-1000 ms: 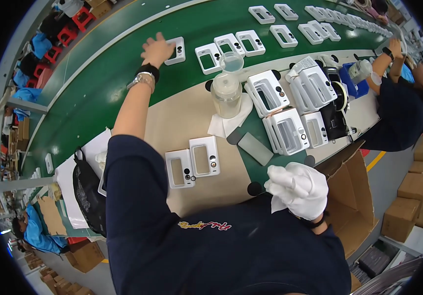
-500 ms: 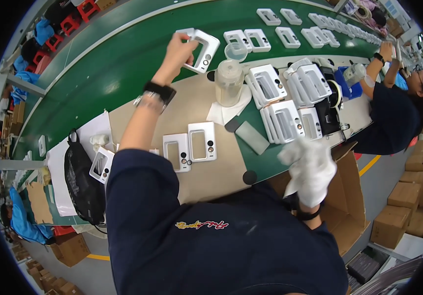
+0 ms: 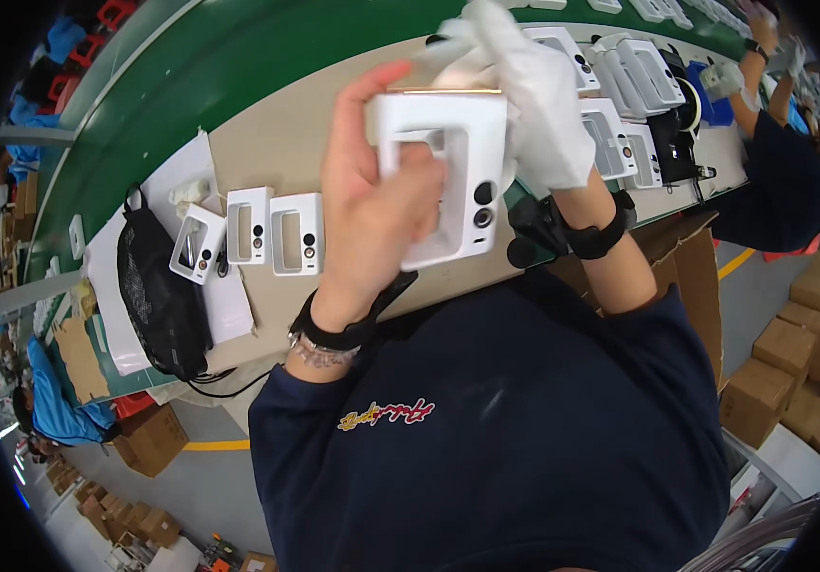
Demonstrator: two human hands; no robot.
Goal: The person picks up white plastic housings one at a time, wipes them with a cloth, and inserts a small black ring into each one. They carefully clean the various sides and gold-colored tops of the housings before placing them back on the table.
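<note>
My left hand grips a white plastic housing in front of my chest. Its fingers reach into the large rectangular opening, and one finger runs up along the left edge. Two round dark parts sit on the housing's right side, and its top edge looks gold-coloured. Against the far upper right side is my right hand in a white glove. Its fingers and some pale fabric beside them are smeared by motion, so whether it holds a cloth is unclear. Two similar housings, one left and one right, lie on the table to the left.
Another housing leans by a black mesh bag at the left. More housings stand stacked at the right, near a tape roll and a blue bin. A co-worker is at the far right. Below the table stands a cardboard box.
My left hand has brought the housing from the far side of the table towards my chest. My gloved right hand has risen from the near right to meet it. The view has shifted.
</note>
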